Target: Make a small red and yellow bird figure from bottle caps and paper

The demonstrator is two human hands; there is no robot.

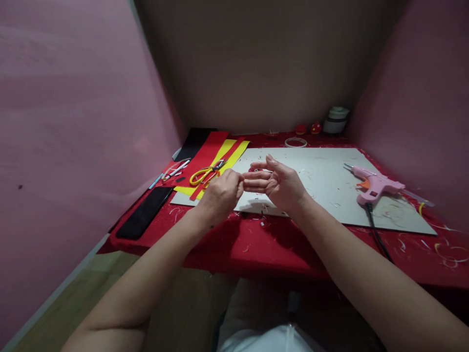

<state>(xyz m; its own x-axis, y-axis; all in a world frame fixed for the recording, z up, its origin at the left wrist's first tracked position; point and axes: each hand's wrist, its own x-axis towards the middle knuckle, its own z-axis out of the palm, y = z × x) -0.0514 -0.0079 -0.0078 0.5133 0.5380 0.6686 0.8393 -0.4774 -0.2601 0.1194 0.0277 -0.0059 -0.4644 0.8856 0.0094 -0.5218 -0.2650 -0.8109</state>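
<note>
My left hand is closed, its fingertips pinched at the fingertips of my right hand; whatever may be between them is too small to make out. Palm up, my right hand has its fingers stretched out toward the left. A small red piece shows just behind the right fingers, partly hidden by them. Both hands are above the front part of a white board. Yellow-handled scissors lie left of my left hand, on red and yellow sheets.
A pink glue gun with a black cord lies on the board's right side. A black phone rests front left. Behind the board are a tape ring, small red figures and a lidded jar. Pink walls flank the table.
</note>
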